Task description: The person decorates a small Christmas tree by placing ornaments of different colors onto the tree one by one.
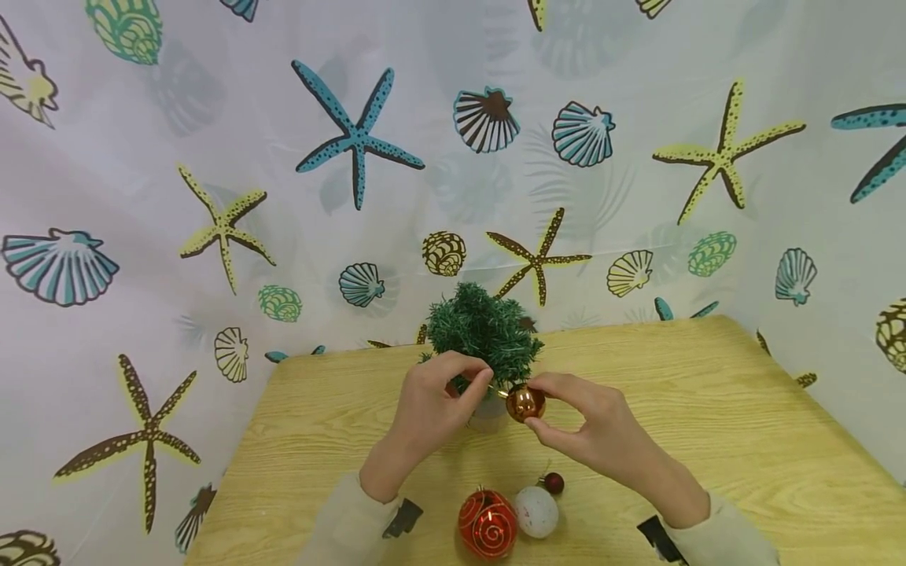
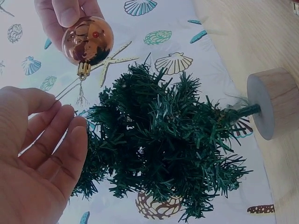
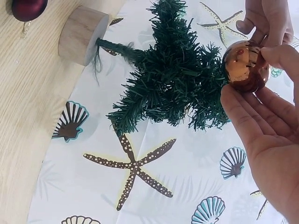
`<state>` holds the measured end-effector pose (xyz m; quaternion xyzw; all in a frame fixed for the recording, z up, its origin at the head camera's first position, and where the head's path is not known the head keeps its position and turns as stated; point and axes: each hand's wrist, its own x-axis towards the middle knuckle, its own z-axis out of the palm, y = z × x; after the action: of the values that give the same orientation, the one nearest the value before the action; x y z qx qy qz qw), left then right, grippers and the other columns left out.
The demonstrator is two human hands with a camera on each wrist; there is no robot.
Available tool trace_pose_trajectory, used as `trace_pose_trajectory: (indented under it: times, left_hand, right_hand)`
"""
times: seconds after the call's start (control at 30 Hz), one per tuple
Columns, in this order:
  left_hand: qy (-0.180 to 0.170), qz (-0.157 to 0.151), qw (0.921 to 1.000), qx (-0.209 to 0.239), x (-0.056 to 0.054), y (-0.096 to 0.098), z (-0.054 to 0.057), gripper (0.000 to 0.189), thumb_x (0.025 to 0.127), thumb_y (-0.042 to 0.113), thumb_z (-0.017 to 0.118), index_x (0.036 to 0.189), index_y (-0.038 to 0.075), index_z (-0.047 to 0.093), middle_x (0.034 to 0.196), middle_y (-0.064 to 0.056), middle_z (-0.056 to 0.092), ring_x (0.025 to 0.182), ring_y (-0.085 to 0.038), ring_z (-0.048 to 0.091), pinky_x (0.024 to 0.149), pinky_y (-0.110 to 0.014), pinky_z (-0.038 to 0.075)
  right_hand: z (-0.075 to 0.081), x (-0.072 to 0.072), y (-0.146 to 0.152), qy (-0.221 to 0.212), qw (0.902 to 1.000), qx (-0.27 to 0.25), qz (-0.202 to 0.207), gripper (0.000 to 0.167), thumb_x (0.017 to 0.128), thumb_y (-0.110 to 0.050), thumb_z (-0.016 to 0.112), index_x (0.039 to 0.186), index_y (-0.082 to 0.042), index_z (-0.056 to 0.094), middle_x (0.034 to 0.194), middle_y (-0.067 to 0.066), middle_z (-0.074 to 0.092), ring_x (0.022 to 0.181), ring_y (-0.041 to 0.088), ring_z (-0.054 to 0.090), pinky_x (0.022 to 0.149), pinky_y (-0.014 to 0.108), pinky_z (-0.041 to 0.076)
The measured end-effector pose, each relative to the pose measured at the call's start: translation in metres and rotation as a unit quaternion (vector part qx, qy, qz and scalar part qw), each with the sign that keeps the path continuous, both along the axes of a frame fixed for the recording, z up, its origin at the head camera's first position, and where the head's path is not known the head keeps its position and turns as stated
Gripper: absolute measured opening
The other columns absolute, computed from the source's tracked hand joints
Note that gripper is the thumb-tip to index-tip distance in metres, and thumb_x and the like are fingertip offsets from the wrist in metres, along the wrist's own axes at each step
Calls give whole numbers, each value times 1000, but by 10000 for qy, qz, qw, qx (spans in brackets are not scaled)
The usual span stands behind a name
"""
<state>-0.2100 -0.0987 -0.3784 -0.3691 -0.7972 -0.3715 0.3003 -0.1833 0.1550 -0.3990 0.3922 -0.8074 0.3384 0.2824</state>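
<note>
A glossy copper-coloured ball (image 1: 526, 403), smooth and mirror-like, is held in front of the tree, above the counter (image 1: 708, 409). It is pinched between the thumb and fingers of the right hand (image 1: 602, 424). Its ribbed golden cap (image 2: 84, 70) is turned toward the left hand (image 1: 432, 401), by whose thumb and forefinger, closed together, the thin hanging loop (image 2: 68, 89) is pinched; the remaining fingers are loosely bent. The loop is drawn out as fine, pale strands between cap and fingertips.

Just behind both hands, a small artificial tree (image 1: 481, 322) is seen upright, its bushy branches covered with narrow, bristly green needles. Its thin stem is set in a squat cylindrical base (image 2: 280, 100) with wood-grained sides and a flat grey top.

Nearer the wearer, three more round ornaments are laid on the counter, whose pale yellow surface is marked with wood grain. A large shiny red bauble (image 1: 488, 525) is patterned with glittery swirls; beside it is placed a speckled white ball (image 1: 536, 512), and close to that a small dark red ball (image 1: 554, 483). Behind, a creased white sheet (image 1: 425, 47) is printed with starfish and fluted shells.
</note>
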Motion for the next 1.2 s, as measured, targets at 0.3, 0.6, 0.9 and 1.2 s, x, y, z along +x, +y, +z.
trace_pose_trajectory:
  times: [0.3, 0.6, 0.9, 1.2]
  left_hand:
    - [-21, -64, 10000, 58, 0, 3, 3, 6, 98, 12, 76, 102, 10, 80, 90, -2, 76, 76, -10, 69, 58, -15, 51]
    - [-50, -184, 9998, 20, 3, 6, 7, 6, 98, 11, 75, 101, 9, 80, 88, -2, 76, 75, -11, 68, 56, -23, 54]
    - [-31, -207, 9998, 66, 2, 1, 8, 6, 97, 9, 76, 101, 9, 80, 88, -3, 77, 72, -11, 69, 57, -17, 52]
    - [-90, -262, 9996, 80, 3, -1, 9, 7, 98, 9, 76, 102, 8, 80, 90, -4, 77, 70, -10, 66, 57, -16, 50]
  right_hand:
    - [-1, 1, 1, 35, 9999, 13, 144, 52, 76, 1, 90, 125, -5, 73, 117, 8, 78, 97, 22, 79, 89, 15, 57]
    - [1, -2, 1, 84, 9996, 246, 146, 45, 80, 0, 88, 122, -5, 75, 115, 8, 79, 97, 23, 78, 79, 35, 65]
    - [18, -9, -21, 319, 9991, 222, 162, 26, 90, -3, 80, 116, -4, 76, 107, 9, 78, 94, 21, 77, 76, 36, 64]
    - [24, -13, -46, 37, 9999, -53, -113, 16, 94, -4, 77, 109, -7, 80, 100, 5, 80, 89, 17, 77, 75, 34, 63]
